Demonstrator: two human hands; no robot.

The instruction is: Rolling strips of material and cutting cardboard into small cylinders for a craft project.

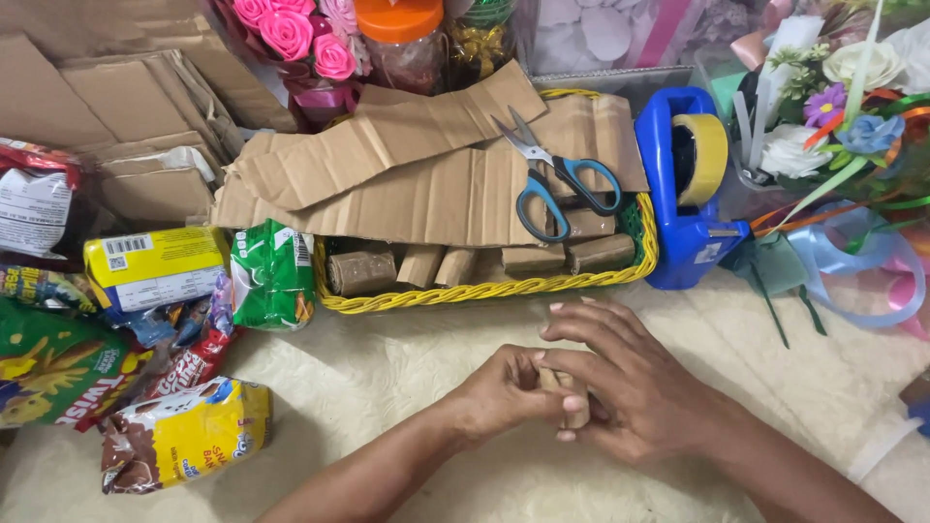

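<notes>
Both hands' grip closed on cardboard roll, yellow basket behind, snack packets left

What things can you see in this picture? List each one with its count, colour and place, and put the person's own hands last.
cardboard roll: one, brown, held between both hands
basket: one, yellow, centre, holding more brown rolls
cardboard sheets: several, brown, across the basket and top left
scissors: one, blue-grey handles, on the cardboard
tape dispenser: one, blue with yellowish tape, right of basket
snack packets: several, yellow, green, red, left
jar: one, orange lid, top centre
flowers and ribbons: many, mixed colours, top and right
left hand: one, gripping the roll
right hand: one, wrapped over the roll
</notes>
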